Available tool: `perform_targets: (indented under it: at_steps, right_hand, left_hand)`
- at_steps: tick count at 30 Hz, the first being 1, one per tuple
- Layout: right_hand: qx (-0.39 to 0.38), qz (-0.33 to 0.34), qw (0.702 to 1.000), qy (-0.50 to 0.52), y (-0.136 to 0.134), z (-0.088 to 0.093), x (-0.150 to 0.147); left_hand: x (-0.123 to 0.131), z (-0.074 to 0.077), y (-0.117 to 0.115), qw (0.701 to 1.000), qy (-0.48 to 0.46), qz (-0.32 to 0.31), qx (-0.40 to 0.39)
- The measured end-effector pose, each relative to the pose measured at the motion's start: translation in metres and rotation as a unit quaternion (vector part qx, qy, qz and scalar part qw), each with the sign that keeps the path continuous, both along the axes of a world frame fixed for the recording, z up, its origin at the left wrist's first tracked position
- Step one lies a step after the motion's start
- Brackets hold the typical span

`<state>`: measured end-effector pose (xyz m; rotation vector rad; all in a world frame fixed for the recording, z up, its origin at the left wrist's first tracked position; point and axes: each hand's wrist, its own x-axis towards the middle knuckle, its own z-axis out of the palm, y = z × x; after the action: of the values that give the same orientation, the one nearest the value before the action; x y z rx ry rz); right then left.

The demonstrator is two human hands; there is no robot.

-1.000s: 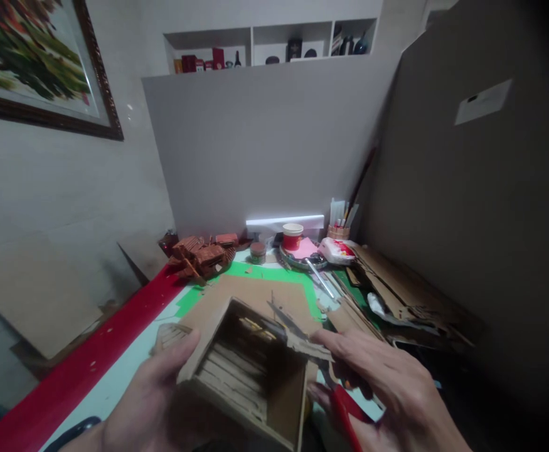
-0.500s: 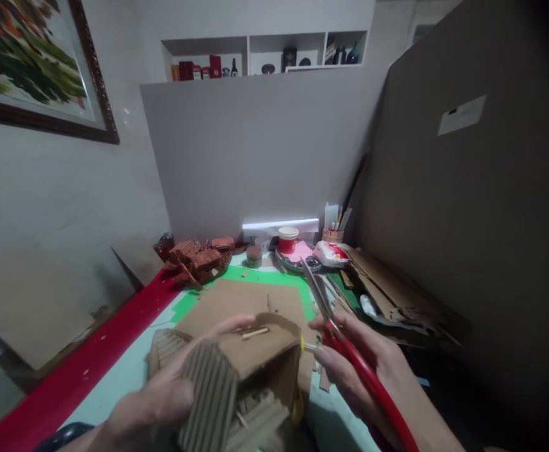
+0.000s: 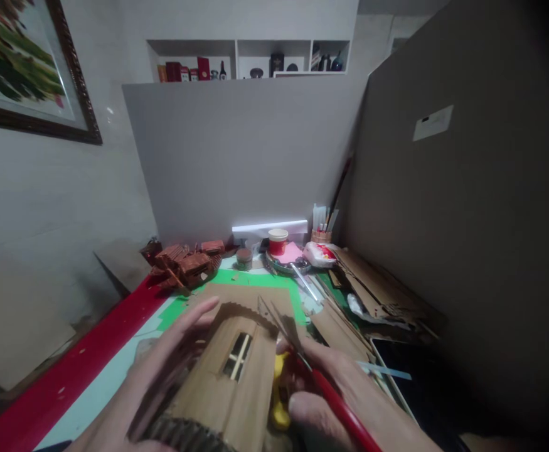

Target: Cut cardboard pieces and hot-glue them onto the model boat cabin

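- Cardboard model house [image 3: 234, 376]: it is between your two hands, low in the middle of your view, in front of the flat cardboard sheet on the table. A second ago its open hollow faced you; now you have turned it so the wall with the cross-barred window [image 3: 239, 356] faces up toward you.
- Its long axis runs away from you and leans a little to the right, with the window set lengthwise along it. The ridged corrugated edge [image 3: 187, 433] is at the near end; the dark curved edge is at the far end.
- Your left hand [image 3: 161, 370] is cupped along the left side, one finger stretched out toward the far end.
- Your right hand [image 3: 335, 383] is closed around the red-handled scissors [image 3: 319, 380], thumb beside a yellow item [image 3: 281, 414] at the right wall; you cannot tell what that item is.
- The scissors' blades are slightly parted and point forward and left, near the far end; half a second ago they stood well apart from it, toward the tray.
- Beyond lie the cardboard sheet [image 3: 274, 298], the bright green surface [image 3: 297, 301], and the tray [image 3: 297, 270] with a red paper cup [image 3: 278, 243].
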<state>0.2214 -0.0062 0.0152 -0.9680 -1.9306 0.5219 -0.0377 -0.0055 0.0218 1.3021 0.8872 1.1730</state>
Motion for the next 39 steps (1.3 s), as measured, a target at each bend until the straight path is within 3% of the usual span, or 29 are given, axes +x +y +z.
perform_targets:
  at_steps: [7, 10, 15, 21, 26, 30, 36, 39]
  right_hand:
    - [-0.099, 0.098, 0.989, -0.048, 0.008, 0.025, 0.018]
    - [-0.120, 0.092, 0.987, -0.061, 0.009, 0.026, 0.020]
    - [-0.064, 0.073, 0.988, -0.117, 0.010, 0.016, 0.022]
    - [0.028, 0.056, 0.988, -0.143, 0.015, 0.012, 0.022]
    - [0.011, 0.062, 0.990, -0.127, 0.014, 0.013, 0.022]
    - [0.002, 0.066, 0.991, -0.119, 0.013, 0.012, 0.023]
    - [-0.003, 0.051, 0.991, -0.123, 0.013, 0.010, 0.020]
    - [0.008, 0.047, 0.991, -0.124, 0.013, 0.011, 0.018]
  left_hand:
    - [0.008, 0.012, -0.002, 0.999, -0.033, -0.014, 0.013]
    - [0.007, 0.012, -0.004, 0.999, -0.046, -0.001, 0.006]
    - [0.006, 0.012, -0.008, 0.998, -0.060, 0.005, 0.000]
    - [0.014, 0.011, -0.011, 0.998, -0.016, 0.007, 0.057]
    - [0.014, 0.012, -0.009, 0.997, 0.032, 0.016, 0.068]
    - [0.006, 0.003, -0.010, 0.997, 0.041, 0.024, 0.065]
    - [-0.008, -0.029, -0.021, 0.995, 0.067, 0.057, 0.036]
    - [-0.009, -0.033, -0.024, 0.990, 0.102, 0.046, 0.086]
